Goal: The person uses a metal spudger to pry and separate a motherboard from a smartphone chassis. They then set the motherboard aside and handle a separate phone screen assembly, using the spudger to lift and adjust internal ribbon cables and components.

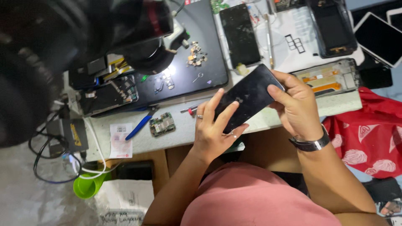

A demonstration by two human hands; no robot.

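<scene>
Both my hands hold a black smartphone (249, 95) tilted over the front edge of the white workbench (176, 138). My left hand (213, 132) grips its lower end, fingers spread over the dark glass, rings on two fingers. My right hand (295, 106) pinches the upper end, thumb on the screen, a dark watch on the wrist. A red-handled screwdriver (190, 110) lies just left of my left hand.
A green circuit board (162, 124) and blue tweezers (140, 125) lie on the bench. A black mat (201, 46) carries small metal parts. A microscope (146, 37) looms at left. A phone frame (331, 77), other phones (239, 33) and a red bag (370, 134) are at right.
</scene>
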